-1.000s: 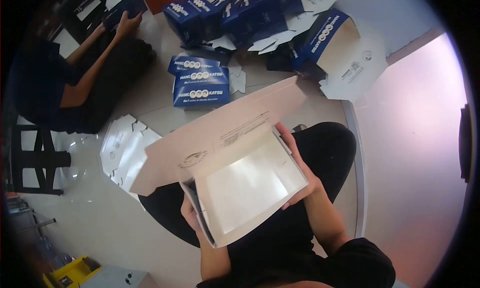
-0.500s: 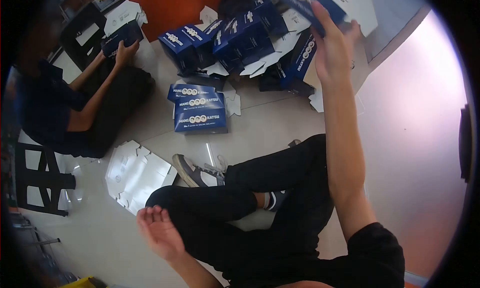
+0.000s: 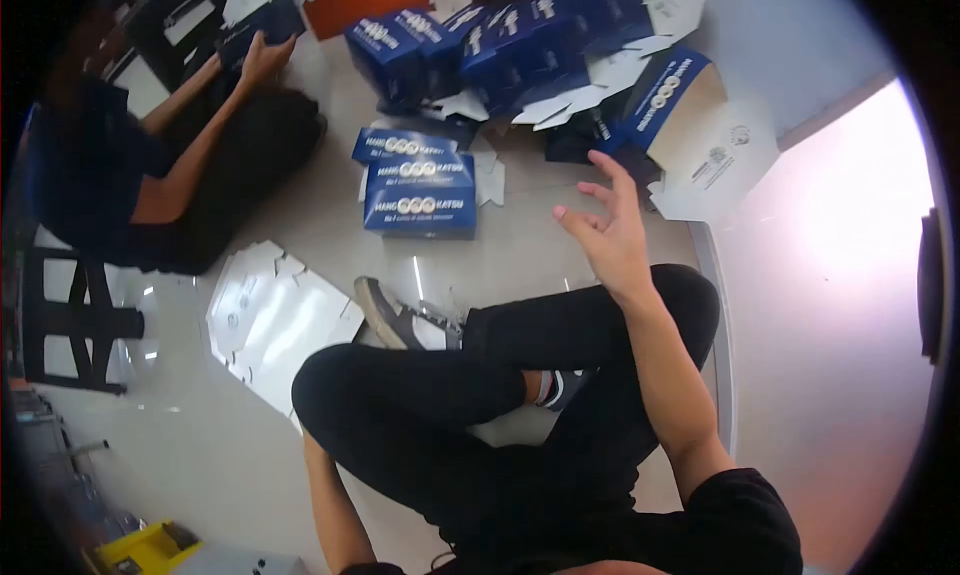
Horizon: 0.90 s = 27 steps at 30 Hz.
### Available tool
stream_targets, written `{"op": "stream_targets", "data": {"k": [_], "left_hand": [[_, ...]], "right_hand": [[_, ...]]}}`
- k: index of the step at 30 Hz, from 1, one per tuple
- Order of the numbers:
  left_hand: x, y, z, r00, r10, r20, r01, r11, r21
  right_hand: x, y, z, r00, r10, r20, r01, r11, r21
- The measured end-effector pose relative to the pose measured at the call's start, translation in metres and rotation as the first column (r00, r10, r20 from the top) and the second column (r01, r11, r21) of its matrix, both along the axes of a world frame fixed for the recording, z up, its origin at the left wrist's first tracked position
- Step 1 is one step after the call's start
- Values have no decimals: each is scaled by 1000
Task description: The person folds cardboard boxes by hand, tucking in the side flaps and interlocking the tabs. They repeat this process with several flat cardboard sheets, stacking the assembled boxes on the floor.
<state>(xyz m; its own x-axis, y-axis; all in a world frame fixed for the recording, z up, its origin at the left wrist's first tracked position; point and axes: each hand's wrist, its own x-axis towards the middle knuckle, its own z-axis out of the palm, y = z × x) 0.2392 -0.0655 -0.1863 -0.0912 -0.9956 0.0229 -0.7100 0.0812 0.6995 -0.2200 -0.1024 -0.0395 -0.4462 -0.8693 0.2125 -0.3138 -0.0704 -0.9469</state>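
My right hand (image 3: pixel 615 235) is raised above my bent knee, fingers apart and curved, holding nothing. Just beyond it lies a blue printed carton (image 3: pixel 665 100) with its white flap spread toward the wall. My left forearm (image 3: pixel 335 500) reaches up beside my other knee; the hand itself is hidden behind the leg. Near that spot a flat white carton blank (image 3: pixel 280 320) lies on the floor. In front of my shoe, blue cartons (image 3: pixel 420 210) printed with white lettering sit in a short row.
Several folded blue cartons (image 3: pixel 525 50) are heaped at the back, white flaps sticking out. A person (image 3: pixel 110 185) sits at the left, both hands on a dark blue carton (image 3: pixel 270 25). A black plastic stool (image 3: pixel 80 320) lies at far left. A yellow bin (image 3: pixel 150 550) stands at lower left.
My right hand has let go of the blue carton, which now lies at the right of the heap, and has drawn back toward me. My left hand has gone behind my knee.
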Motion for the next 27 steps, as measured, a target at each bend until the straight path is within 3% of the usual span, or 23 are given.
{"op": "stream_targets", "data": {"k": [4,5,6,7,9,11,13,16,18,19,21,24,25,27], "left_hand": [[24,-3,-13,959,137,-249,-82,972,218],[34,1,-16,993,-8,-120,10,1000,19],[4,-4,31,993,115,-33,-112,990,80],[25,-17,11,998,53,29,-56,990,133],[24,-27,23,983,91,159,-102,993,63],[20,-33,33,976,200,90,-206,977,63],[22,-39,40,972,196,128,-205,977,59],[28,-42,40,983,142,119,-163,968,190],[28,-42,38,960,269,-71,-250,946,207],[29,-42,39,961,269,-69,-250,946,207],[29,-41,44,938,324,122,-316,945,-84],[36,-40,50,884,465,39,-398,795,-458],[28,-38,72,880,475,-16,-410,742,-530],[7,-15,120,857,511,64,-394,731,-557]], "right_hand": [[-1,-2,-8,999,44,24,-45,999,21],[-1,-3,-6,998,51,41,-52,998,27],[-3,-3,-8,997,58,50,-59,998,31],[-1,-3,-9,997,59,56,-61,998,33],[8,-2,0,995,68,74,-73,995,69],[13,-1,5,997,48,65,-54,994,96],[15,0,5,995,55,81,-63,993,100],[15,1,0,993,89,82,-98,989,109],[17,1,-2,990,110,88,-121,985,126],[18,2,-3,987,131,92,-143,980,141],[22,1,-10,980,171,101,-183,974,130],[33,3,-17,967,234,100,-246,960,134],[38,3,-17,962,258,89,-269,952,147],[43,6,-15,938,336,85,-346,923,167]]}}
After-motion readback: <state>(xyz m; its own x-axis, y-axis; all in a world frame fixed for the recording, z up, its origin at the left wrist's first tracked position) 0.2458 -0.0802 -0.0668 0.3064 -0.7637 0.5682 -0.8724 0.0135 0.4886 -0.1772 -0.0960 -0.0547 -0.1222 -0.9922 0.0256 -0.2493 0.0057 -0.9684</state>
